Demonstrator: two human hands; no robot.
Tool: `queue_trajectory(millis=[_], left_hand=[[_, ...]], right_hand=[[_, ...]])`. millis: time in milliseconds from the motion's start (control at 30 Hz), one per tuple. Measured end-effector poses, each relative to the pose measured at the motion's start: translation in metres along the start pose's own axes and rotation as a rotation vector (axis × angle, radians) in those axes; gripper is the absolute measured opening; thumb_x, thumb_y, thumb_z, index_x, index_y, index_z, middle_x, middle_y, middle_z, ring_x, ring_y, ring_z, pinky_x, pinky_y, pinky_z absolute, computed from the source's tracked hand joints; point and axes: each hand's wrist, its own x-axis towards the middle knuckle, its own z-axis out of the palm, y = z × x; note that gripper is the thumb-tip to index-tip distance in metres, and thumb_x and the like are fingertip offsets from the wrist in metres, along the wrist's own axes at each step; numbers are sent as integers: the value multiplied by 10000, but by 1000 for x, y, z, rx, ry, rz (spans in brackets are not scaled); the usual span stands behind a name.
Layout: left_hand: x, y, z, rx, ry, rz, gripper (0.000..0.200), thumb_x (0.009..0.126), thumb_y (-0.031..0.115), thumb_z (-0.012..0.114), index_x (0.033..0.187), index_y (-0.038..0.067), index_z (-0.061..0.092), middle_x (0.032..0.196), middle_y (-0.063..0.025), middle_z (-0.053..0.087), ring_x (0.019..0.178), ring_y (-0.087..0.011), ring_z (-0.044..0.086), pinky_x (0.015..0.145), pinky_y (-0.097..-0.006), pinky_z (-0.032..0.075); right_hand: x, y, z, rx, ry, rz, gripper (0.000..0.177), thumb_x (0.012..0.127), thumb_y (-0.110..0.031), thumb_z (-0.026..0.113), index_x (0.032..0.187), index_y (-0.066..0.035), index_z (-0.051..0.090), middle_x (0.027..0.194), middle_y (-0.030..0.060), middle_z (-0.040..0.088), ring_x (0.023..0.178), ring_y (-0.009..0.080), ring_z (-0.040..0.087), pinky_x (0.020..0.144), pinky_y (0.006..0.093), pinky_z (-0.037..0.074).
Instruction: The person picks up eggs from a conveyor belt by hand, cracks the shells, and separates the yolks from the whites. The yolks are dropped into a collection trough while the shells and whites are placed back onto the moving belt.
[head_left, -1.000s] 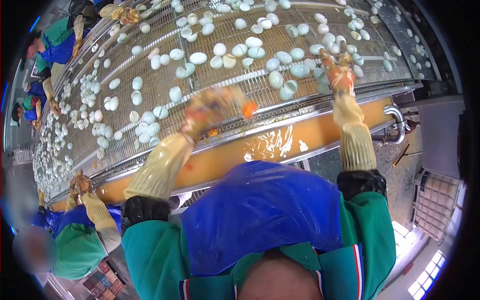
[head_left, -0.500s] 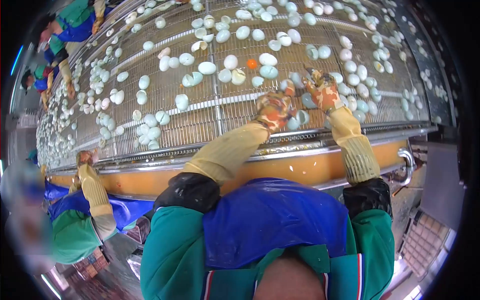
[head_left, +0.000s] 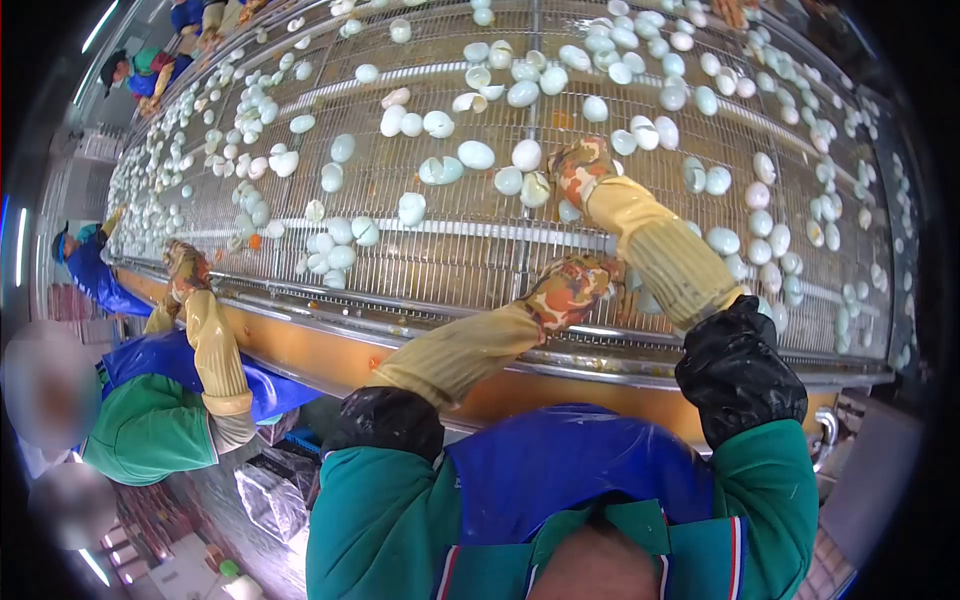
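My right hand, in a camouflage glove with a yellow cuff, reaches out over the wire-mesh rack. Its fingers curl downward, and what lies beneath them is hidden. A cracked egg with a brownish patch is just left of it, beside a whole white egg. My left hand is nearer the front rail, fingers bent in toward the right; I cannot make out anything in them. Part of a pale blue egg shows between that hand and my right forearm.
Pale blue and white eggs, many cracked, lie scattered over the rack. A metal rail and an orange side panel run along the front. At left, a co-worker's gloved hand is over the edge. Other people work along the far left side.
My right hand has moved left and farther out over the rack. My left hand has drawn back toward the front rail. The view has shifted, and the orange yolk near the white egg no longer shows whole.
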Motion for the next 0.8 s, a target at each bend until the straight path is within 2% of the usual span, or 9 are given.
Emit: queue_trajectory(millis=[67, 167, 233, 300, 367, 500, 533, 633, 800], left_hand=[[-16, 22, 60, 893, 168, 113, 323, 875, 165, 542, 1135, -26, 523, 1105, -157, 564, 948, -286, 592, 821, -386, 530], [-18, 52, 35, 1546, 193, 356, 401, 822, 187, 616, 1156, -15, 528, 1147, -148, 563, 1008, -289, 574, 876, -365, 493], [-29, 96, 95, 2272, 215, 424, 502, 784, 220, 665, 1209, 5, 506, 1193, -140, 556, 1065, -287, 553, 928, -351, 452], [-25, 128, 96, 2028, 382, 510, 578, 776, 242, 678, 1269, 31, 463, 1243, -135, 534, 1127, -261, 519, 983, -322, 396], [-9, 148, 136, 2186, 610, 598, 573, 790, 230, 633, 1299, 53, 436, 1254, -170, 515, 1048, -286, 574, 902, -357, 451], [67, 166, 81, 2672, 787, 62, 503, 791, 247, 509, 1258, 61, 486, 953, -146, 654, 865, -307, 638, 716, -436, 490], [79, 157, 67, 2716, 868, 333, 356, 743, 218, 542, 1061, 61, 572, 882, -145, 661, 781, -332, 643, 691, -457, 493], [114, 163, 21, 2790, 969, 286, 440, 784, 253, 485, 1164, 38, 536, 974, -179, 644, 863, -337, 636, 714, -434, 494], [99, 215, -5, 3133, 375, 954, 363, 799, 250, 501, 1092, 47, 569, 894, -115, 659, 806, -279, 639, 687, -382, 496]], right_hand=[[13, -1, 4, 23, -8, 3, 330, 825, -147, 539, 1149, -85, 565, 1038, 123, 597, 906, 234, 557, 781, 370, 429], [17, 10, 7, 78, 19, 2, 316, 838, -159, 549, 1143, -76, 571, 1021, 107, 601, 881, 204, 555, 753, 344, 431], [10, 24, -4, 159, 82, 17, 308, 847, -167, 555, 1139, -70, 575, 1010, 96, 604, 864, 184, 554, 735, 327, 432], [-1, 35, -32, 335, 221, 74, 301, 856, -175, 562, 1135, -64, 579, 999, 85, 607, 848, 164, 552, 716, 310, 433], [-25, 44, -68, 557, 368, 146, 294, 865, -182, 568, 1131, -58, 583, 988, 75, 610, 831, 144, 551, 697, 292, 434], [-100, 54, -116, 949, 508, 339, 285, 882, -198, 581, 1123, -45, 591, 966, 53, 616, 798, 104, 549, 660, 258, 436], [-123, 56, -110, 1019, 488, 404, 283, 887, -202, 585, 1121, -42, 593, 961, 48, 617, 789, 94, 548, 651, 249, 437], [-208, 60, -99, 1209, 435, 533, 299, 890, -212, 584, 1125, -28, 601, 942, 41, 639, 760, 91, 568, 673, 249, 451], [-330, 41, -94, 1436, 301, 761, 291, 896, -179, 571, 1127, -3, 593, 956, 48, 650, 740, 89, 576, 670, 234, 453]])
